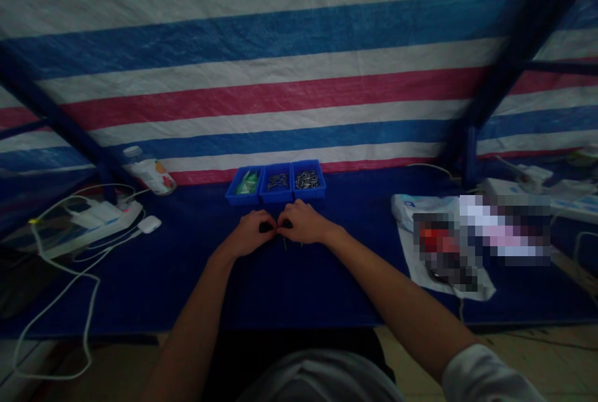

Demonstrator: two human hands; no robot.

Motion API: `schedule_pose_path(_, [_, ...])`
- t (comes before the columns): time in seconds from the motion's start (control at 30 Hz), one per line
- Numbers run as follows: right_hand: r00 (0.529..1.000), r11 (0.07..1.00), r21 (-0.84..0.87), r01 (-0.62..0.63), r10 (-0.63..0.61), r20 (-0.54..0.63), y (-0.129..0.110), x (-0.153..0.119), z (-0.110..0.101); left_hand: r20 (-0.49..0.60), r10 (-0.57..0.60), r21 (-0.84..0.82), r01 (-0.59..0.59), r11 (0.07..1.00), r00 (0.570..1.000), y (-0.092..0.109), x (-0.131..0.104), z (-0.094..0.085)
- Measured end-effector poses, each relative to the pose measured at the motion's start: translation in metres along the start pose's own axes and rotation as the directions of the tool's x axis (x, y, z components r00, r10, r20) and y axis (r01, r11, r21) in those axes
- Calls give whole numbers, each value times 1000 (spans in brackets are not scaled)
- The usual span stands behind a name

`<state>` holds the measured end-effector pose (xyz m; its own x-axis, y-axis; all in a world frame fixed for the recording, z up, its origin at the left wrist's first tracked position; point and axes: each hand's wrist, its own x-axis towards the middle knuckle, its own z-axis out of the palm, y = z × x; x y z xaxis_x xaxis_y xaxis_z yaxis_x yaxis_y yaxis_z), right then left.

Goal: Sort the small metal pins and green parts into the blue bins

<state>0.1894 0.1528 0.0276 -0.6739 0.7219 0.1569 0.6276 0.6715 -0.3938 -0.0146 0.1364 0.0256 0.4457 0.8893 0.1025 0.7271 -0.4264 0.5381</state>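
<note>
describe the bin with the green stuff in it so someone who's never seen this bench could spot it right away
Start at the striped tarp wall and drop to the blue table below it. At the table's back edge, just beyond the two hands, three small blue bins sit side by side. It is the leftmost bin, the only one holding green pieces; the other two hold dark or silvery metal parts.

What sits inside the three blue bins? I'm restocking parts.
Left bin: green pieces. Middle bin and right bin: small dark and silvery metal parts. Too dim to identify; lower layers are covered.

Red-white-blue striped tarp [299,65], blue bins [275,193]
</note>
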Motion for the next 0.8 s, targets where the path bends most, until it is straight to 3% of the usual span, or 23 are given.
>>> schedule_pose_path(0.43, [1000, 1000, 12, 5, -5, -22, 3, 1, 5, -13, -56, -11, 56, 998, 998, 7, 1, 0])
schedule_pose_path(0.6, [998, 999, 19, -31, 32, -57, 1, 2, 4, -14, -68, -145, 65, 987, 998, 7, 0, 0])
schedule_pose_path(0.8, [980, 979, 193, -66, 100, -171, 5, 8, 4, -75, -83, -175, 69, 982, 994, 6, 0, -1])
